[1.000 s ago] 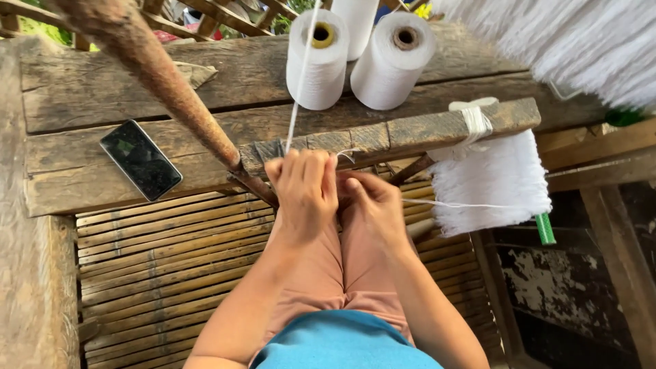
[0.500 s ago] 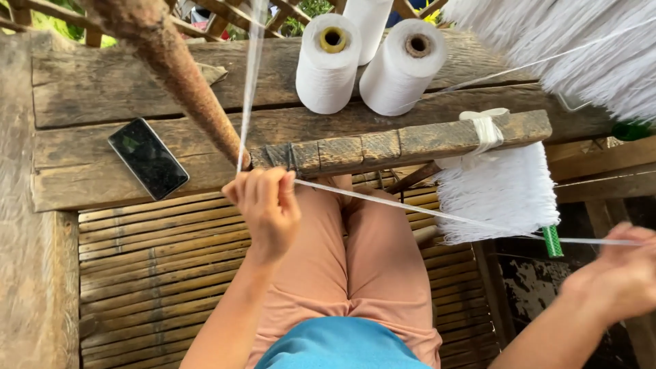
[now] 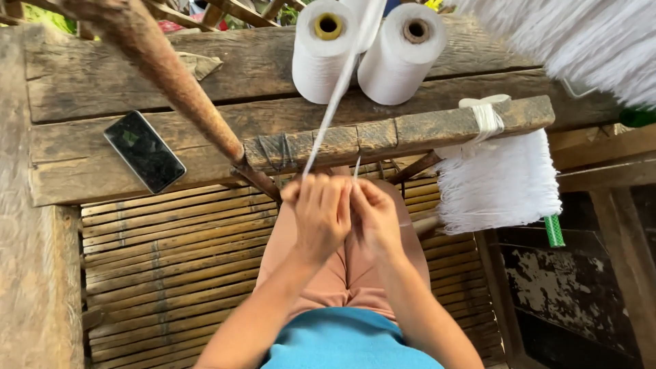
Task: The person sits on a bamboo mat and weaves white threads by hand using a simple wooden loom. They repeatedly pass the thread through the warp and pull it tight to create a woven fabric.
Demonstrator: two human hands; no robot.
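White thread (image 3: 335,102), pinched by both hands' fingers (image 3: 328,198), below beam edge (image 3: 396,137)

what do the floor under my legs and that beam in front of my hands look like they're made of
The floor looks like split bamboo slats, pale tan and unfinished: narrow parallel strips with node marks. The beam looks like old bare wood, dark and weathered, with cracks and grain showing. Both hands, left hand and right hand, pinch white thread, probably cotton.

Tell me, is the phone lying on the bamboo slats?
No, the phone lies on the wooden plank above the bamboo slats, left of both hands.
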